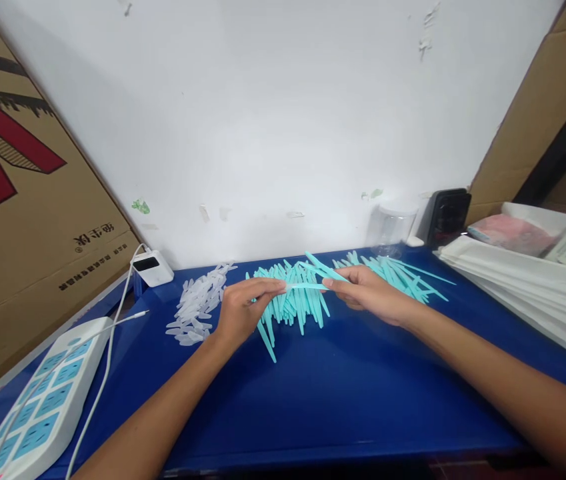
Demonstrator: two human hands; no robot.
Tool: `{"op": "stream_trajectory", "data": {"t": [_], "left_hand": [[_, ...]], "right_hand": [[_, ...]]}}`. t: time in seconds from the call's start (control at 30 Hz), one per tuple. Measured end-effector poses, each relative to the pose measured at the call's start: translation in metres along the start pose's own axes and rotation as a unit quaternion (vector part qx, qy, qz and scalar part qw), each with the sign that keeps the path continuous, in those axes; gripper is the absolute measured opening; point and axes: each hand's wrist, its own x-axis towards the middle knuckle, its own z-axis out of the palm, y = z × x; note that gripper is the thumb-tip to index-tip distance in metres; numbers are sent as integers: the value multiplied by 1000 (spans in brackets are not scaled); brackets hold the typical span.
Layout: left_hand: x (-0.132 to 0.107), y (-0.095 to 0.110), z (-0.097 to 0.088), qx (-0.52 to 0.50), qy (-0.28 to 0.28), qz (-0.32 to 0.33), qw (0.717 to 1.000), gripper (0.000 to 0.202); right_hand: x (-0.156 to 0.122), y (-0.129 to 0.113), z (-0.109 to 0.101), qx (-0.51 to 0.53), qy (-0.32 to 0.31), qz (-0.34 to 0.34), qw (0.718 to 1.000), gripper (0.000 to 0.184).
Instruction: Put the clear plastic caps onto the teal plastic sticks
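My left hand (247, 303) is closed in a pinch at the left end of a slim teal plastic stick (307, 286), where a pale translucent piece, like a small cap, shows at the fingertips. My right hand (365, 290) is closed round the other end of this stick. It also holds a few more teal sticks (323, 268), which point up and to the left. Below and behind both hands lies a loose pile of teal sticks (287, 310). Left of my left hand is a heap of small translucent white caps (197, 300).
More teal sticks (413, 280) lie right of my right hand, before a clear plastic container (395, 227). A white power strip (45, 400) with cables and a small white device (153, 268) are at left. White trays (527, 287) stand at right; a cardboard box (37, 220) flanks the blue table (323, 407).
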Motion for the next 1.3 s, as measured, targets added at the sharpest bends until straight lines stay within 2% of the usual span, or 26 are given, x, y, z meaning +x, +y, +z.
{"op": "stream_trajectory", "data": {"t": [0.17, 0.33, 0.47, 0.63, 0.7, 0.77, 0.87, 0.97, 1.03, 1.23, 1.3], "left_hand": [[-4, 5, 4, 3, -29, 52, 998, 20], [-5, 5, 3, 43, -17, 59, 997, 22], [-2, 5, -3, 79, 7, 77, 994, 24], [-1, 3, -8, 101, 26, 48, 993, 20], [-1, 2, -6, 86, 32, 36, 995, 18], [-1, 1, -3, 68, 36, 10, 997, 14], [-1, 0, 2, 43, 33, -82, 995, 12], [-2, -4, 5, 9, 4, -180, 984, 20], [-2, -6, 7, -23, -11, -223, 974, 26], [-3, -8, 11, -106, -32, -294, 949, 35], [-3, -9, 10, -95, -34, -299, 949, 39]], "right_hand": [[-2, 3, 9, 14, -37, -3, 999, 44], [-6, -3, 13, -42, -32, -30, 998, 43], [-6, -6, 12, -183, 10, -94, 979, 50], [-4, 0, 6, -275, 136, -150, 940, 47], [-5, -1, 4, -309, 162, -173, 921, 45], [-6, -3, 3, -336, 159, -181, 911, 44], [-5, -5, 1, -379, 122, -189, 897, 41], [-4, -3, -1, -397, 72, -191, 895, 41], [-3, -1, -1, -398, 38, -184, 898, 42], [-7, -2, 7, -377, -21, -161, 912, 40], [-8, -3, 6, -383, -22, -156, 910, 39]]}}
